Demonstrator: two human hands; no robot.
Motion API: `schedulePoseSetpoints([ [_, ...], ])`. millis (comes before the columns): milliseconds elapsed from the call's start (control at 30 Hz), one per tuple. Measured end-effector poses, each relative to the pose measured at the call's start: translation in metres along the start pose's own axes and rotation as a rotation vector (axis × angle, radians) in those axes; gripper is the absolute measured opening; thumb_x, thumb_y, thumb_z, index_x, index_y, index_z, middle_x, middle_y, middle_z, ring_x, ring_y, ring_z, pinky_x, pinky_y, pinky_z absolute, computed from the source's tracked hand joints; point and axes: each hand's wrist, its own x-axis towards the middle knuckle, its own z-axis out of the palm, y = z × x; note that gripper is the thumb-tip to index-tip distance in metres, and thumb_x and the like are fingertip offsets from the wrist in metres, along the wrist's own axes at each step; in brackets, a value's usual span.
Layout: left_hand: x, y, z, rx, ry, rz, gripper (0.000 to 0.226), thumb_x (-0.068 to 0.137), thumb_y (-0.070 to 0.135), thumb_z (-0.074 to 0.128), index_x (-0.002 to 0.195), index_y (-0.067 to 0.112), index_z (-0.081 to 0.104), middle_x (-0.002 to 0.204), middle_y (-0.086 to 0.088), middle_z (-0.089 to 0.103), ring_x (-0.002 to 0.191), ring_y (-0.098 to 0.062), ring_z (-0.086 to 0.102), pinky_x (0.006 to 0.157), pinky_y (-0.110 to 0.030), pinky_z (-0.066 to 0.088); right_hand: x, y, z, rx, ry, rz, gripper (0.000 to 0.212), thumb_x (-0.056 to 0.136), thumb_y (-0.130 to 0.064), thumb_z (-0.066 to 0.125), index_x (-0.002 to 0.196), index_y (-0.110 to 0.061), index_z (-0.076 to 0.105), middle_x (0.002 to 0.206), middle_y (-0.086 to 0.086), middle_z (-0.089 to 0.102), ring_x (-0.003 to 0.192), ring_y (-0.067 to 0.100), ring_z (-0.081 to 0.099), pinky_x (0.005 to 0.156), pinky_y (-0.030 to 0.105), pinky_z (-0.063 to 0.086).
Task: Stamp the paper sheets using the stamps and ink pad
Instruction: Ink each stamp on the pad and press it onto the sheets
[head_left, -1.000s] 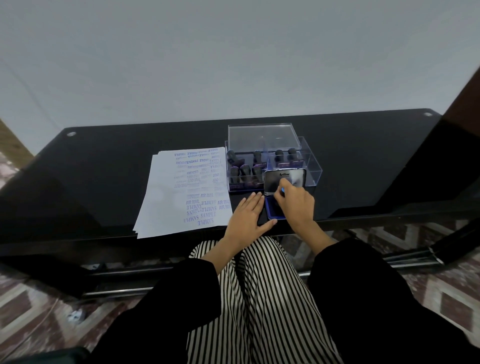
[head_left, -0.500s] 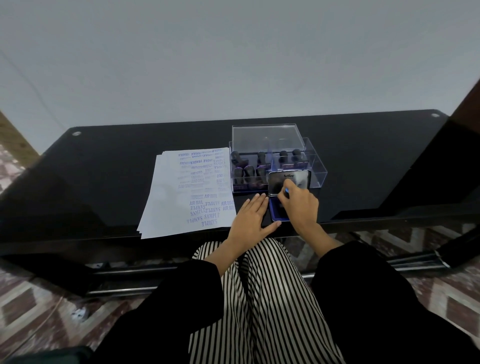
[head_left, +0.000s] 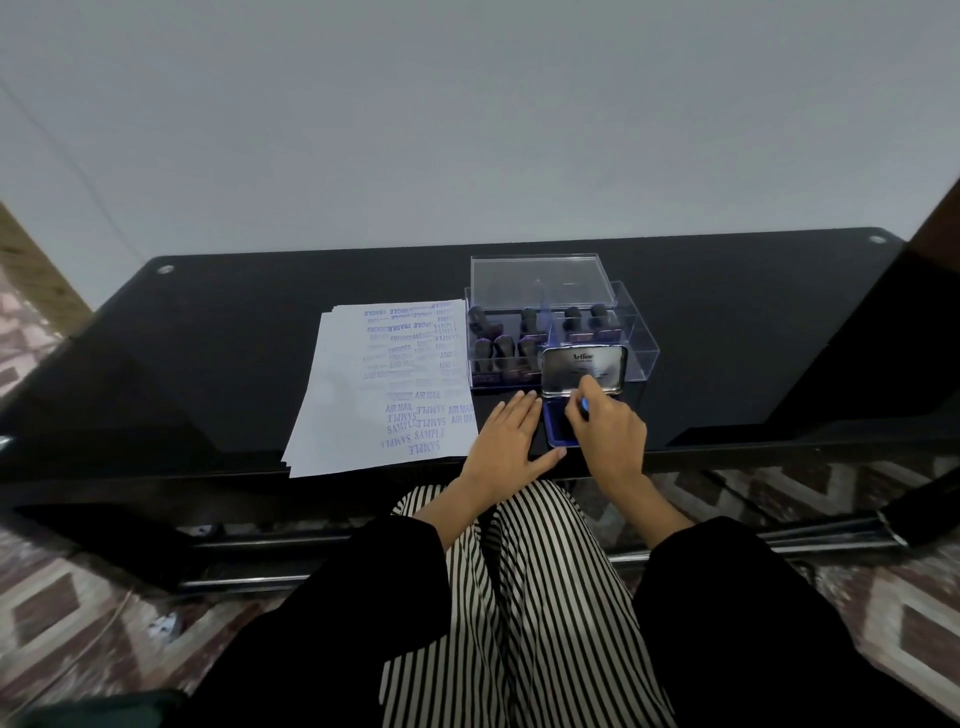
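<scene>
A stack of white paper sheets (head_left: 358, 395) covered with blue stamp marks lies on the black glass table (head_left: 208, 332). To its right stands a clear plastic box (head_left: 636, 332) holding several dark stamps (head_left: 501, 348). In front of the box sits the blue ink pad (head_left: 557, 428) with its metal lid (head_left: 582, 366) raised. My right hand (head_left: 610, 436) is shut on a stamp with a blue tip (head_left: 585, 404) and holds it down over the pad. My left hand (head_left: 509, 441) lies flat on the table, fingers together, thumb at the pad's near left corner.
The clear lid (head_left: 537, 278) of the stamp box leans behind the box. The table's front edge (head_left: 156, 475) runs just above my striped trousers (head_left: 519, 597). A patterned tile floor (head_left: 62, 597) lies below, and a plain wall rises behind the table.
My right hand has stayed over the ink pad with the stamp, shifting only slightly. The left hand has not moved. The view drifted a little.
</scene>
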Motion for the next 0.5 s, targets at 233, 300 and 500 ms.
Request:
schedulePoseSetpoints([
  [233, -0.006, -0.003, -0.028, -0.246, 0.088, -0.012, 0.068, 0.095, 0.038, 0.049, 0.148, 0.010, 0.019, 0.156, -0.004, 0.020, 0.143, -0.014, 0.016, 0.116, -0.024, 0.012, 0.017, 0.006, -0.004, -0.046, -0.156, 0.010, 0.017, 0.095, -0.025, 0.051, 0.088, -0.009, 0.052, 0.062, 0.009, 0.060, 0.053, 0.023, 0.056, 0.047, 0.028, 0.034],
  [300, -0.012, -0.013, -0.044, -0.285, 0.192, 0.016, 0.055, 0.095, 0.031, 0.049, 0.144, 0.012, 0.032, 0.148, -0.003, 0.034, 0.137, -0.012, 0.029, 0.112, -0.020, 0.020, 0.024, -0.001, -0.010, 0.036, -0.073, 0.005, 0.020, 0.094, -0.025, 0.053, 0.084, -0.008, 0.052, 0.059, 0.009, 0.058, 0.051, 0.024, 0.056, 0.046, 0.027, 0.034],
  [500, -0.034, -0.081, -0.080, -0.288, 0.447, -0.095, 0.039, 0.091, 0.019, 0.042, 0.125, 0.003, 0.054, 0.125, -0.011, 0.057, 0.118, -0.021, 0.050, 0.102, -0.015, 0.030, 0.056, -0.072, -0.017, 0.179, -0.065, -0.087, 0.024, 0.096, -0.030, 0.047, 0.081, -0.011, 0.048, 0.057, 0.006, 0.048, 0.052, 0.025, 0.045, 0.049, 0.029, 0.032],
])
